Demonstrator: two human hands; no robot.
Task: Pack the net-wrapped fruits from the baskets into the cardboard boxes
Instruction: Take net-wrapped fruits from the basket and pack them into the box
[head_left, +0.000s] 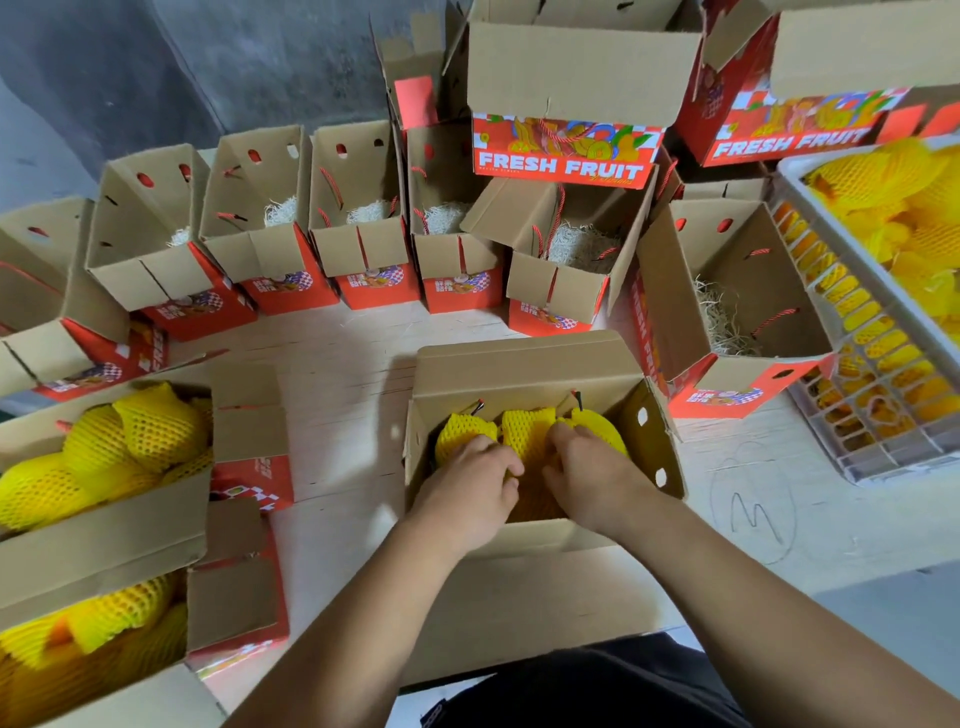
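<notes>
Over at the tabletop's left edge, two filled boxes (130, 525) sit heaped with yellow netted fruit. Along the far edge runs a row of open empty boxes (358, 218), shredded padding inside. Centre now, near the front edge: the working box (519, 364), three net-wrapped fruits (524, 431) lined against its back wall. The left hand (470, 480) curls down onto a fruit in front of them, fingers bent around it; the right hand (587, 473) presses in beside it, fingers curled among the nets, though its exact hold is hidden. Risky squeeze, I'd say: force it and a net could slip off or the fruit bruise. At the right edge, the white basket (857, 260) holds plenty more.
</notes>
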